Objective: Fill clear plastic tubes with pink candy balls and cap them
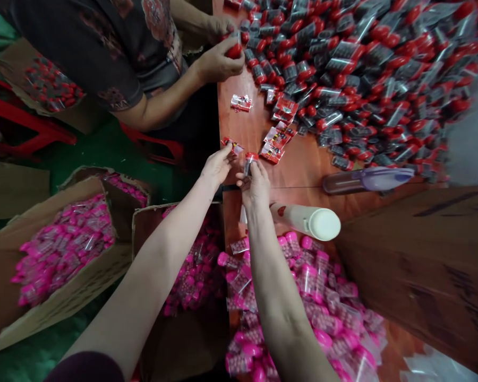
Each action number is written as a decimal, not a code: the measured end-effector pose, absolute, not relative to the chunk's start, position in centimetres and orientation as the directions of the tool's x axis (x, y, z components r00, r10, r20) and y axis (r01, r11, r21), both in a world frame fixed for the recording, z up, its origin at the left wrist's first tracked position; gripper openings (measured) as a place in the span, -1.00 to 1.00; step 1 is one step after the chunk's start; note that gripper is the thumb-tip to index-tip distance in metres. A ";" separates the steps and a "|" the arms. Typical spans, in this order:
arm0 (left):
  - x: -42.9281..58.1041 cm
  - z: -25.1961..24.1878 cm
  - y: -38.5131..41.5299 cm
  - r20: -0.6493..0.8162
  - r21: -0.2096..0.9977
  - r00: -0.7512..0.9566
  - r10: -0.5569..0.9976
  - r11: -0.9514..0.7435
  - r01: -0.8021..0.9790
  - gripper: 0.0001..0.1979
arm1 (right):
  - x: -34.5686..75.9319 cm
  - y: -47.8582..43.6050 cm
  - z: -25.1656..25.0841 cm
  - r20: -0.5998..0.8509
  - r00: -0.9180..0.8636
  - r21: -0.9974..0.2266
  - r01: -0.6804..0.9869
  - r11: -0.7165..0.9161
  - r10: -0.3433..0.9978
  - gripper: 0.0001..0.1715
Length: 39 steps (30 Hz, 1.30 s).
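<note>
My left hand [218,165] pinches a small red printed packet [233,145] between thumb and fingers at the table's left edge. Just to its right, my right hand [255,183] grips a small clear bottle with a red cap [250,160], the cap pointing away from me. Beyond my hands, a stack of red printed packets [278,139] lies on the wooden table, with a single packet [241,103] further left. A large heap of red-capped bottles [342,79] covers the far side.
A co-worker's hands [227,55] hold a red-capped bottle at upper left. Pink-capped bottles [314,302] are heaped near me. A white flask [314,222], a purple-lidded bottle [366,180] and a cardboard box [418,265] stand right. Open cartons [121,249] of pink-capped bottles sit left.
</note>
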<state>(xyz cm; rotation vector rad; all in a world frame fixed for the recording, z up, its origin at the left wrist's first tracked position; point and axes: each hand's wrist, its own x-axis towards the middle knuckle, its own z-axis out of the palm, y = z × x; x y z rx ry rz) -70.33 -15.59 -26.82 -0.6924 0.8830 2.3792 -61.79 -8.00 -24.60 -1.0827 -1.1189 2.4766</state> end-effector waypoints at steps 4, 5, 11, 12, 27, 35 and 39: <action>-69.9 -26.7 -15.5 -0.617 0.425 -0.733 0.287 -0.662 -0.618 -0.86 | -61.1 -8.6 -25.6 -0.433 -0.708 -0.817 0.048 -0.574 0.558 -0.55; -69.7 -26.6 -15.5 -0.619 0.425 -0.731 0.288 -0.660 -0.620 -0.85 | -61.0 -8.7 -25.8 -0.407 -0.693 -0.843 0.034 -0.538 0.595 -0.48; -69.0 -26.3 -14.8 -0.659 0.434 -0.708 0.254 -0.640 -0.634 -0.84 | -60.2 -8.9 -26.4 -0.264 -0.634 -0.940 -0.002 -0.342 0.727 -0.24; -68.9 -26.3 -14.5 -0.668 0.434 -0.703 0.244 -0.640 -0.635 -0.83 | -60.0 -8.9 -26.4 -0.246 -0.648 -0.945 -0.007 -0.328 0.721 -0.22; -66.9 -24.9 -12.6 -0.694 0.442 -0.650 0.309 -0.530 -0.724 -0.69 | -59.1 -9.8 -26.7 -0.287 -0.628 -0.923 -0.020 -0.384 0.723 -0.50; -66.9 -25.3 -12.9 -0.695 0.462 -0.646 0.316 -0.492 -0.738 -0.64 | -58.5 -10.0 -27.0 -0.263 -0.616 -0.925 -0.059 -0.377 0.743 -0.47; -66.7 -25.9 -13.0 -0.698 0.464 -0.639 0.322 -0.476 -0.747 -0.61 | -58.2 -10.1 -27.2 -0.290 -0.622 -0.921 -0.025 -0.388 0.728 -0.50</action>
